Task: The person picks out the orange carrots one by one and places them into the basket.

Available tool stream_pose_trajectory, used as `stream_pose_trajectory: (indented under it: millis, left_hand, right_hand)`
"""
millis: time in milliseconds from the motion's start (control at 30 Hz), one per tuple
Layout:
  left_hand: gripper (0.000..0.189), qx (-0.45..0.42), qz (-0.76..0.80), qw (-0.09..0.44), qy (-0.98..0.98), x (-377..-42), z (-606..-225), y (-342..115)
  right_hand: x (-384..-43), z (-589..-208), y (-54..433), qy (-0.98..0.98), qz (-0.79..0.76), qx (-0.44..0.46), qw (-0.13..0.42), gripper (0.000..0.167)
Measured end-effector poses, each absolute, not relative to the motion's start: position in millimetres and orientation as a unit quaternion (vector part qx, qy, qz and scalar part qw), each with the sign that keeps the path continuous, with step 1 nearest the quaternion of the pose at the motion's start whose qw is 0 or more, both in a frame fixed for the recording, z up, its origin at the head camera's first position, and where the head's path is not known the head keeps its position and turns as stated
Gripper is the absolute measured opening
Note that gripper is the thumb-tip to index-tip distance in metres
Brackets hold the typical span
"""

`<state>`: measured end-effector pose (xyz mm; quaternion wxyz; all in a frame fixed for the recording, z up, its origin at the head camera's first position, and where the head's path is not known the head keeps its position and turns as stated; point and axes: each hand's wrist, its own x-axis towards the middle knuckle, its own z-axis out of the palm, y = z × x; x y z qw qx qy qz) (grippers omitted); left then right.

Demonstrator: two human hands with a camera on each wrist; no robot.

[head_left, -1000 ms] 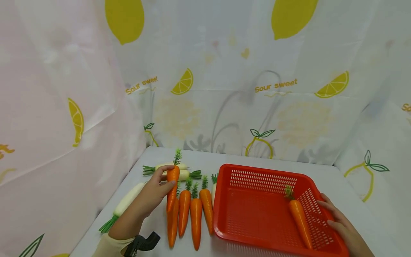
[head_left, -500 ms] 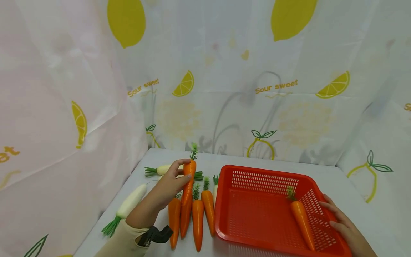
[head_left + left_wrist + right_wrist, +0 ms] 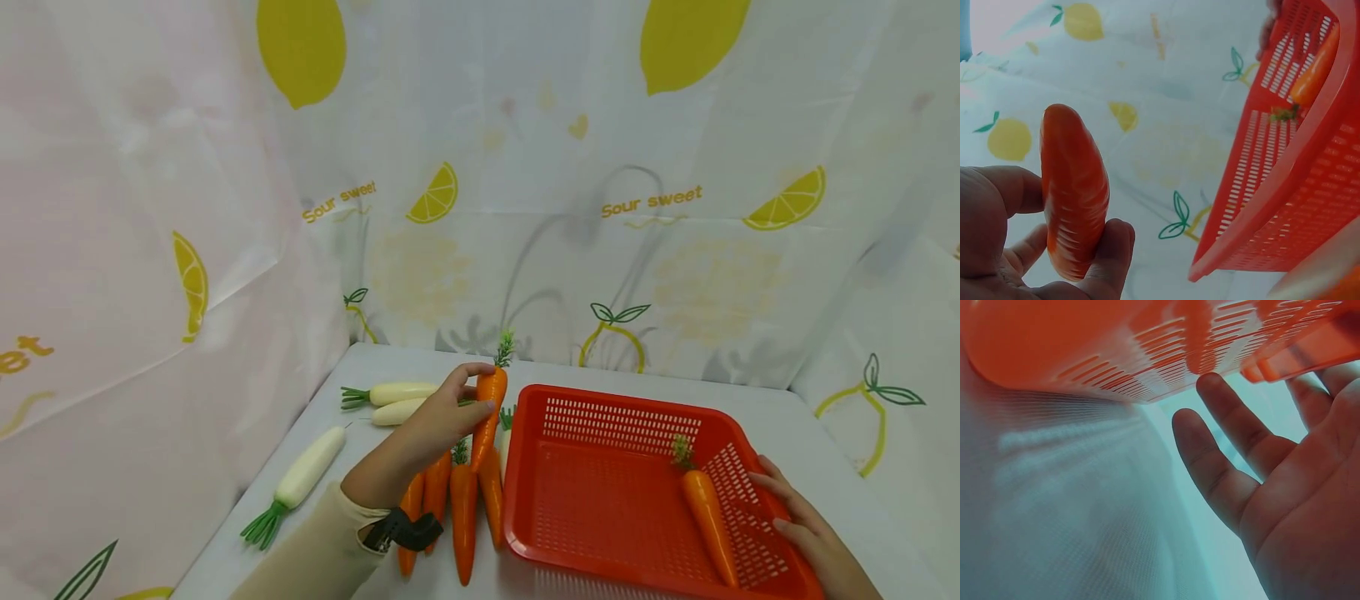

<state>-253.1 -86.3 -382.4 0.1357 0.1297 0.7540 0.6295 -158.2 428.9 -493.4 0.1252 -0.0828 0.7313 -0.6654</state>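
Note:
An orange carrot [image 3: 489, 408] with a green leafy top is pinched by my left hand [image 3: 457, 406], thumb on one side and fingers on the other. It hangs tip down beside the left rim of a red plastic basket [image 3: 600, 500]. In the left wrist view, the held carrot [image 3: 1074, 194] sits between thumb and fingers. My right hand [image 3: 806, 525] holds the basket's right rim; the right wrist view shows two straighter fingers [image 3: 1210, 469] below the slotted wall. Another carrot [image 3: 709, 525] lies inside, along the right wall. Several carrots [image 3: 463, 525] lie left of the basket, partly hidden.
A white radish [image 3: 311, 468] with green stems lies at the left of the white table. Two more radishes [image 3: 401, 392] lie farther back. Another radish [image 3: 505, 442] shows partly against the basket's left side. Lemon-print curtains [image 3: 525, 208] surround the table.
My left hand has carried the carrot rightward, from above the carrot row to close beside the basket's left rim. The right hand stays at the basket's right rim.

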Motion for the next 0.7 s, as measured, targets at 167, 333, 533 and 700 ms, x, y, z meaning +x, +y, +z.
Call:
stream_pose_trajectory:
  millis: [167,333,533,700]
  left_hand:
    - [0.046,0.13,0.606,0.153,0.769,-256.1,-381.7,-69.2]
    - [0.045,0.133,0.585,0.177,0.781,-256.3,-378.9,-51.9]
    - [0.041,0.164,0.583,0.196,0.771,-256.5,-376.1,-31.5]
    - [0.04,0.174,0.581,0.214,0.766,-257.0,-377.3,-14.9]
  right_hand:
    - [-158.6,-492.5,426.9,0.732,-0.666,-0.061,0.131,0.052]
    - [-157.8,-492.3,425.2,0.747,-0.652,-0.045,0.122,0.051]
    - [-157.9,-491.8,425.5,0.77,-0.627,-0.054,0.105,0.052]
    - [-158.1,-492.6,425.5,0.765,-0.633,-0.044,0.11,0.052]
